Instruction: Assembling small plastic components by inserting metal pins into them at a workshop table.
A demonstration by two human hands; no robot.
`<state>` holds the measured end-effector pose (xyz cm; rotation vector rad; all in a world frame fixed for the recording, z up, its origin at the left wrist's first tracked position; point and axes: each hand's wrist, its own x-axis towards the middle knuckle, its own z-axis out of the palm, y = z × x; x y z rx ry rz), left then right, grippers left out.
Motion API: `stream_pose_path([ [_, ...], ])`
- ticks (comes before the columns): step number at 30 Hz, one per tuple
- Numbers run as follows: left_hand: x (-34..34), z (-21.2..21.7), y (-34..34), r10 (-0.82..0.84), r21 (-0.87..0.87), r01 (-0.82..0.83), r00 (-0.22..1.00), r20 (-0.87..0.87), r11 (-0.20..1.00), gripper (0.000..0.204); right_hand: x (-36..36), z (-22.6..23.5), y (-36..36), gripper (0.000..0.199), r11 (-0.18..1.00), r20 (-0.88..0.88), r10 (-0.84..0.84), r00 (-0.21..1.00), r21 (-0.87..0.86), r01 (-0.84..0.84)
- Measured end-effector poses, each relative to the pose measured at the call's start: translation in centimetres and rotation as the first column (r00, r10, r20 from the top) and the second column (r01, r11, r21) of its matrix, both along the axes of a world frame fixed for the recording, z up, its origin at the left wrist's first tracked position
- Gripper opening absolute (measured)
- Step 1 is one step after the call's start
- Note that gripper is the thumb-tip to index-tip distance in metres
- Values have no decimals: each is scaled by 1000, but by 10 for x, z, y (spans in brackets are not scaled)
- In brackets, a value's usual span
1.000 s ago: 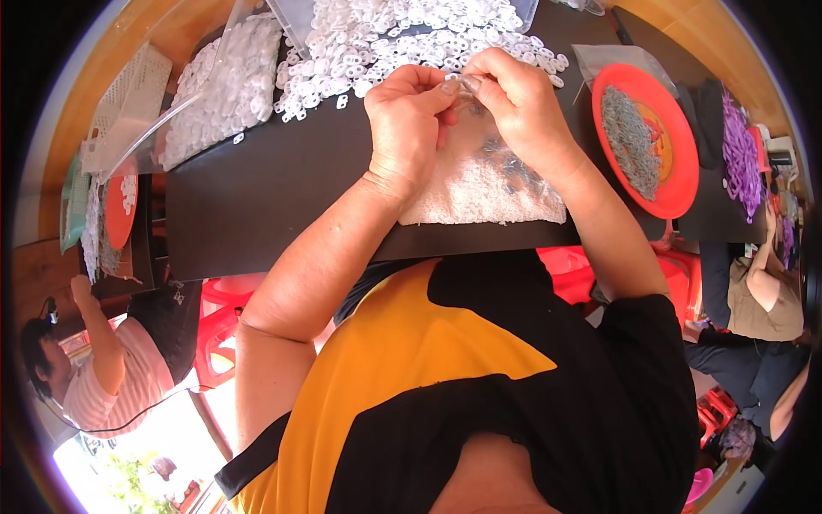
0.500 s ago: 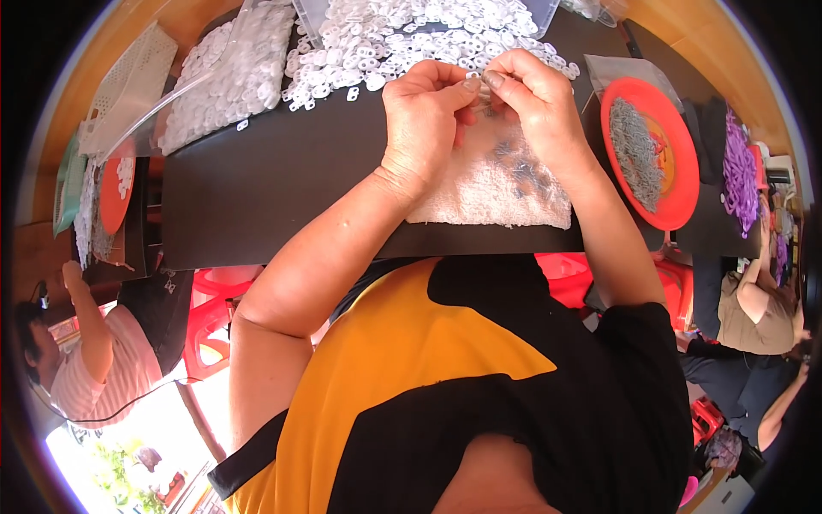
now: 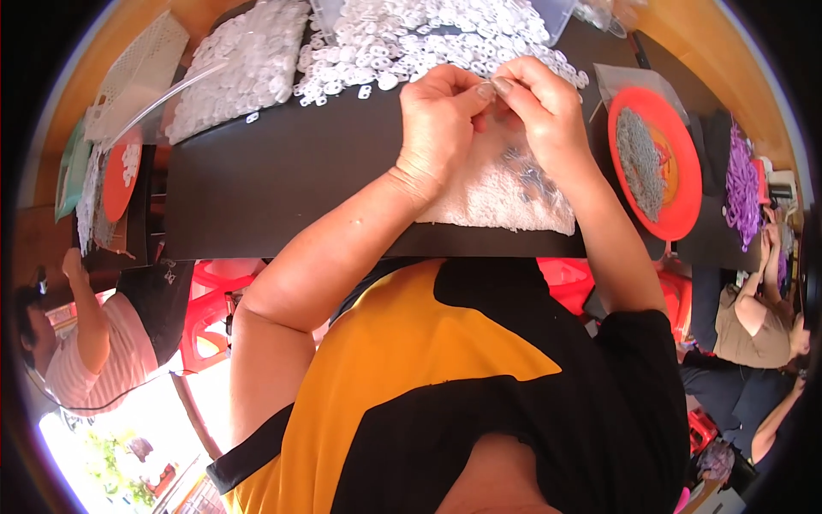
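My left hand [image 3: 438, 120] and my right hand [image 3: 541, 110] meet fingertip to fingertip above a white towel [image 3: 505, 199] on a black table [image 3: 282, 180]. Together they pinch a small pale piece, too small to make out, right at the thumbs. On the towel under my right hand lie several small grey metal pieces [image 3: 529, 176]. Just beyond my hands spreads a heap of small white ring-shaped plastic pieces [image 3: 402, 43].
A round orange tray [image 3: 676, 154] holding grey pieces sits at the right, with purple material [image 3: 741, 184] past it. Another orange tray [image 3: 118, 176] and a white mesh basket [image 3: 137, 68] stand at the left. Other seated people are at the left [image 3: 77, 351] and right [image 3: 753, 317].
Both hands have stayed together over the towel, with only small finger movements. The view has shifted slightly.
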<state>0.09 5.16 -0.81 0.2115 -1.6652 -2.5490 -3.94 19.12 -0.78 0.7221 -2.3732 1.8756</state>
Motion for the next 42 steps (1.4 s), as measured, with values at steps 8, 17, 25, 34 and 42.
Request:
stream_pose_path([
  [8, -2, 13, -19, 6, 151, -7, 1000, 2, 989, 10, -15, 6, 8, 8, 998, -31, -5, 1000, 63, 7],
  [17, 1, 16, -19, -43, 166, 57, 995, -90, 984, 8, 3, 47, -8, 10, 998, -145, 40, 989, 56, -32],
  [25, 3, 17, -17, -31, 191, 57, 990, -137, 980, 7, 0, 50, -13, 7, 977, -364, 79, 928, 211, 0],
  [34, -2, 14, -20, -79, 215, 103, 990, -119, 971, 9, 4, 43, -18, 6, 999, -27, 45, 999, -11, -45],
  [42, -2, 16, -21, -79, 258, 97, 994, -79, 961, 9, -3, 43, -9, 6, 983, -394, 27, 919, 176, 47],
])
